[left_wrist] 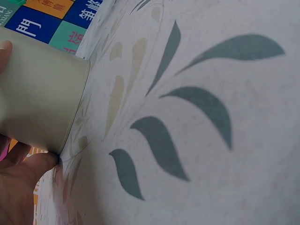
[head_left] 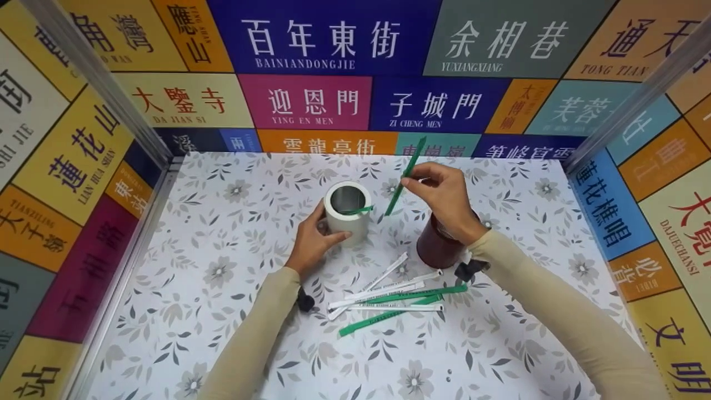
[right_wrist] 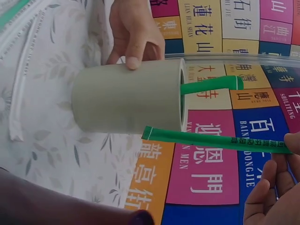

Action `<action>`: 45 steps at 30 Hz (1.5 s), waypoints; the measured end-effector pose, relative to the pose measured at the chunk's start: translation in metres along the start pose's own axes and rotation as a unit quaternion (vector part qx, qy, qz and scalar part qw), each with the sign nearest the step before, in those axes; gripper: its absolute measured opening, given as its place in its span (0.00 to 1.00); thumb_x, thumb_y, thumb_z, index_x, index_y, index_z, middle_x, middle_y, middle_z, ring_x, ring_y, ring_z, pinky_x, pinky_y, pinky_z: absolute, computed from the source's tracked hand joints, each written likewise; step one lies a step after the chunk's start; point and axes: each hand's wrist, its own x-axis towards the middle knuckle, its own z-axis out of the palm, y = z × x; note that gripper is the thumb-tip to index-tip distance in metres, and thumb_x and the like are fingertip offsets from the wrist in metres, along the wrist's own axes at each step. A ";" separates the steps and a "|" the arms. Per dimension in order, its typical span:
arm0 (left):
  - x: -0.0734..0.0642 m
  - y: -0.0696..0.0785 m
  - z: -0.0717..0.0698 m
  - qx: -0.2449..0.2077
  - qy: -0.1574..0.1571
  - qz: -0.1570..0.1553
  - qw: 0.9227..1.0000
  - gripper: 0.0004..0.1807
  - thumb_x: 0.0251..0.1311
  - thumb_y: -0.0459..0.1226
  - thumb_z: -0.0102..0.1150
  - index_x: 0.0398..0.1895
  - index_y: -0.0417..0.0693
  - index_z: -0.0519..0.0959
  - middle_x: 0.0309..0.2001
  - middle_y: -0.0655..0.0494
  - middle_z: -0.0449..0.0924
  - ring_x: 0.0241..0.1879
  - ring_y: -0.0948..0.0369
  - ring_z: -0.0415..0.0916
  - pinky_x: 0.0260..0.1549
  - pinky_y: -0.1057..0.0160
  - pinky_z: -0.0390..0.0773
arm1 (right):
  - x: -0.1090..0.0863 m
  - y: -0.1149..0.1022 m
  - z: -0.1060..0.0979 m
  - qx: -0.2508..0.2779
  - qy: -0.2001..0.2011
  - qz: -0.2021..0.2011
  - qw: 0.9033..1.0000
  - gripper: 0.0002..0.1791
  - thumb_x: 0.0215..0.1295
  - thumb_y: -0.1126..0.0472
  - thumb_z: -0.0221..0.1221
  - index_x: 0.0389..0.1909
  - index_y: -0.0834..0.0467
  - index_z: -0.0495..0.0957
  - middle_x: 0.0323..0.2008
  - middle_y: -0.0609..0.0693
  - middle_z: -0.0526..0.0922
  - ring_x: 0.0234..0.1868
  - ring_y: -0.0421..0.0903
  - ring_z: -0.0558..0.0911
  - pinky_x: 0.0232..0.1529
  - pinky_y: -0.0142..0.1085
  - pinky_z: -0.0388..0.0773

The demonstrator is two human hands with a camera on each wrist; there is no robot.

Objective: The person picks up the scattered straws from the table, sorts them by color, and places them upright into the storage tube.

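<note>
My left hand (head_left: 312, 240) grips a pale grey-green cylindrical holder (head_left: 351, 229), thumb on its near side. The holder stands upright on the patterned tabletop, its open mouth facing up. One green stick packet (right_wrist: 213, 85) leans inside it, its end sticking out past the rim. Up and to the right, my right hand (head_left: 444, 191) pinches another slim green stick packet (head_left: 405, 176), printed with dark characters. That packet hangs tilted in the air, its lower end beside the holder's mouth and apart from it. Under my right wrist stands a dark red cup (head_left: 436, 247), partly hidden by the hand.
Several white stick packets (head_left: 383, 307) and green stick packets (head_left: 369, 322) lie in a loose, crossing pile in front of the holder. Behind the white leaf-patterned tabletop (head_left: 266, 183) rises a wall of coloured sign panels (head_left: 311, 103), with more panels on both sides.
</note>
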 end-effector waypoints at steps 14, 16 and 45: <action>0.001 -0.002 0.002 0.009 0.004 -0.003 1.000 0.62 0.56 0.42 0.88 0.90 0.53 0.57 0.78 0.54 0.74 0.75 0.56 0.73 0.74 0.56 0.74 | 0.022 -0.013 0.034 -0.003 0.019 -0.091 0.996 0.07 0.69 0.68 0.75 0.45 0.66 0.92 0.40 0.53 0.92 0.42 0.48 0.87 0.45 0.36 0.83; 0.001 -0.002 0.001 0.010 0.007 -0.004 1.000 0.62 0.56 0.42 0.88 0.90 0.54 0.57 0.78 0.55 0.74 0.74 0.56 0.74 0.74 0.56 0.74 | 0.020 -0.009 0.041 -0.007 0.007 -0.090 0.996 0.06 0.69 0.67 0.75 0.44 0.64 0.92 0.40 0.53 0.92 0.41 0.48 0.86 0.44 0.35 0.81; 0.001 -0.002 0.000 0.005 0.002 -0.002 1.000 0.63 0.55 0.43 0.88 0.90 0.55 0.58 0.79 0.57 0.73 0.76 0.57 0.72 0.77 0.56 0.71 | -0.055 0.033 0.020 -0.107 -0.139 -0.030 0.984 0.11 0.72 0.61 0.75 0.53 0.52 0.92 0.47 0.47 0.91 0.43 0.45 0.85 0.46 0.34 0.82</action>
